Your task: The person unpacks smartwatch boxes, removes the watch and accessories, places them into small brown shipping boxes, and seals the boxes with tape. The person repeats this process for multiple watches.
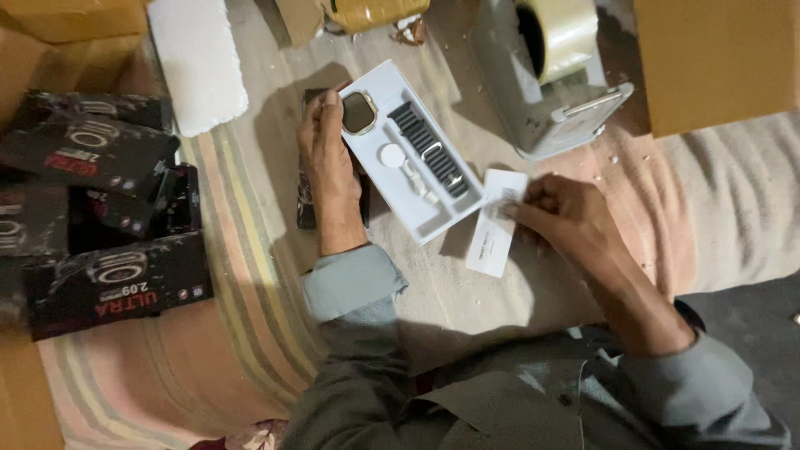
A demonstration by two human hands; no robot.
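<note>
Looking down, we see our left hand point(332, 171) gripping the edge of the white tray point(372, 155) at frame centre, a fingertip touching the gold watch point(358, 112) inside, while our right hand point(560, 218) pinches a white leaflet point(495, 231) just right of it.

A heap of flat black cardboard boxes with glossy printed lids point(100, 217) is stacked at the left on a striped cloth in faded pink, green and cream point(242, 275). Above them lies a white slab of foam point(196, 58). At the top right stands a grey metal tape dispenser point(550, 108) carrying a fat roll of clear yellowish packing tape point(562, 33). A plain brown cardboard carton point(717, 62) fills the upper right corner, and another brown carton point(62, 21) sits in the upper left. A grey blanket point(737, 200) covers the floor at the right.
</note>
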